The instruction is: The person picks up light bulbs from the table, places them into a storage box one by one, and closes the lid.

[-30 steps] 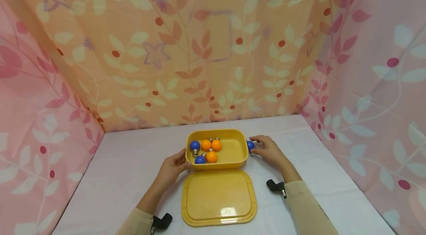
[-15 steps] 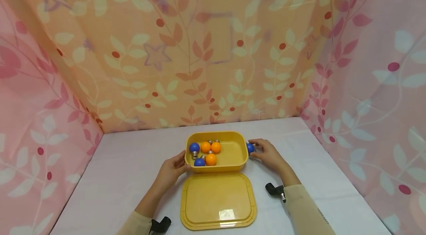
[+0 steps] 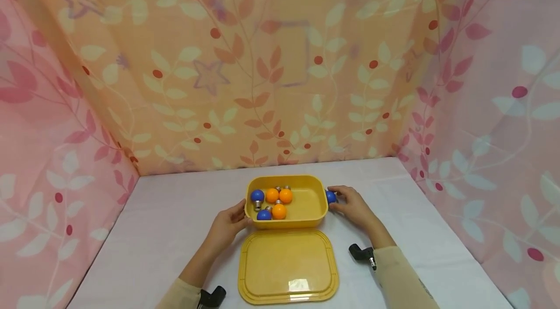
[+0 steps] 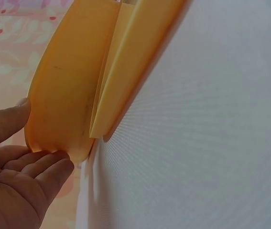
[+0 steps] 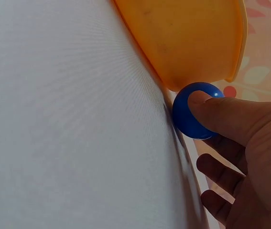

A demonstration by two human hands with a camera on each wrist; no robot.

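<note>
A yellow plastic box (image 3: 308, 223) stands open on the table with several small light bulbs inside, among them an orange bulb (image 3: 279, 211) and a blue bulb (image 3: 257, 196). My left hand (image 3: 225, 225) holds the box's left end, thumb toward the front corner and fingers against the outer wall. Outside the right end, my right hand (image 3: 356, 209) pinches another blue bulb (image 5: 192, 119) between thumb and index finger, its other fingers loosely bent. Only this bulb's round globe shows; its base is hidden. It lies low beside the box wall.
A yellow lid (image 3: 288, 267) lies flat on the white-covered table (image 3: 170, 221), just in front of the box. Patterned cloth (image 3: 280, 56) closes off the back and both sides. A black wrist camera (image 3: 362, 253) juts out by the right sleeve.
The scene sits slightly lower in the head view. Both hands, the box and the held bulb keep the same places relative to each other.
</note>
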